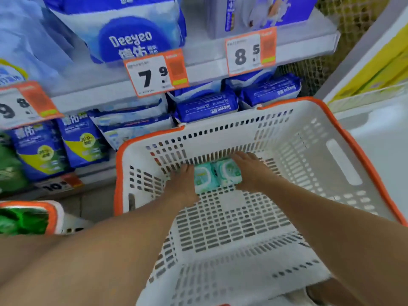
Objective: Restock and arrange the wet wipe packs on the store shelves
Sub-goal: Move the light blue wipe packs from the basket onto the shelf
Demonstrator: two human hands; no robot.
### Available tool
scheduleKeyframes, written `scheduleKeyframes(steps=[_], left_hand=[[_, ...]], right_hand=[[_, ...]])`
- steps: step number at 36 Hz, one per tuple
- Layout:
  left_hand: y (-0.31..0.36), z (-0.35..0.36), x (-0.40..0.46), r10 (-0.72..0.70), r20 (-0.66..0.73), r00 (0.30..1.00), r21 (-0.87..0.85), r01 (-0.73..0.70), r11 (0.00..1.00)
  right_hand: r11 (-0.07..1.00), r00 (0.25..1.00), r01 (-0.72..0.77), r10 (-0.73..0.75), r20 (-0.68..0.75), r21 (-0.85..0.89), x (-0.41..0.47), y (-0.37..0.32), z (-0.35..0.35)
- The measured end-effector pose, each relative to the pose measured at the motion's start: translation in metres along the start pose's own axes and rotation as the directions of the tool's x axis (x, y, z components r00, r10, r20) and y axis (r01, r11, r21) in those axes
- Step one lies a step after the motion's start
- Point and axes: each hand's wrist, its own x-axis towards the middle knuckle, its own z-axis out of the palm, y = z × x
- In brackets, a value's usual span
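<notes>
Store shelves [205, 69] stocked with blue-and-white wipe packs fill the top of the frame as a person reaches into a white basket [344, 164] with an orange rim, parked in front of the lower shelf. The step in hand appears to be the pick-up: two pale green wet wipe packs [217, 176] lie side by side on the basket floor against its far wall, the only stock visible inside. The left hand [182, 184] presses against the left pack's outer edge and the right hand [251, 173] curls over the right pack's outer edge, squeezing the pair between them. The next move likely calls for lifting both together and finding their slot on a shelf, keeping them level so neither slips. A second orange-rimmed basket [53, 215] holding green packs sits on the floor at left. Readable writing: "Deeyeo" on the large upper pack [132, 38] and on the lower-shelf packs [207, 107]; price tags showing 7.9 [152, 76], 8.5 [245, 54] and a partly cut-off 9.8 [15, 107]. Print on the green packs is too blurred to read.
</notes>
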Motion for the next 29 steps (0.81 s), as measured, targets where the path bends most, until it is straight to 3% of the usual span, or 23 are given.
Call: scheduleKeyframes(steps=[3, 8, 13, 15, 16, 18, 20, 22, 25, 27, 29], left_hand=[[0.002, 0.004, 0.008, 0.025, -0.065, 0.998, 0.03, -0.023, 0.999], [0.003, 0.022, -0.003, -0.076, 0.18, 0.981, -0.119, 0.098, 0.988], [0.006, 0.026, -0.019, -0.158, 0.281, 0.947, -0.207, 0.221, 0.953], [0.007, 0.024, -0.024, -0.16, 0.335, 0.929, -0.339, 0.277, 0.899], [0.008, 0.023, -0.027, -0.157, 0.384, 0.91, -0.445, 0.331, 0.832], [0.01, 0.023, -0.033, -0.101, 0.494, 0.864, -0.692, 0.461, 0.555], [0.013, 0.019, -0.041, 0.004, 0.541, 0.841, -0.812, 0.521, 0.262], [0.016, 0.007, -0.048, 0.079, 0.49, 0.868, -0.869, 0.479, 0.12], [0.025, -0.024, -0.067, 0.096, 0.373, 0.923, -0.922, 0.38, -0.072], [0.028, -0.039, -0.073, 0.067, 0.315, 0.947, -0.924, 0.322, -0.206], [0.032, -0.065, -0.082, 0.015, 0.241, 0.971, -0.911, 0.231, -0.341]], right_hand=[[0.997, 0.999, -0.042, 0.04, -0.026, -0.069, 0.015, -0.007, 0.003], [0.943, 0.979, -0.122, 0.165, 0.118, -0.308, 0.015, -0.024, 0.003], [0.97, 0.955, -0.233, 0.241, 0.174, -0.064, -0.006, -0.016, 0.022], [0.918, 0.934, -0.341, 0.305, 0.188, 0.203, -0.013, -0.013, 0.022], [0.816, 0.919, -0.393, 0.332, 0.213, 0.423, -0.017, -0.013, 0.02], [0.39, 0.893, -0.434, 0.309, 0.329, 0.812, -0.026, -0.014, 0.014], [-0.03, 0.895, -0.419, 0.156, 0.418, 0.908, -0.041, -0.017, 0.001], [-0.283, 0.925, -0.349, 0.05, 0.377, 0.894, -0.05, -0.019, -0.014], [-0.472, 0.964, -0.193, 0.074, 0.257, 0.86, -0.066, -0.026, -0.042], [-0.514, 0.976, -0.11, 0.108, 0.191, 0.851, -0.067, -0.029, -0.058], [-0.482, 0.987, 0.021, 0.15, 0.058, 0.876, -0.076, -0.031, -0.086]])
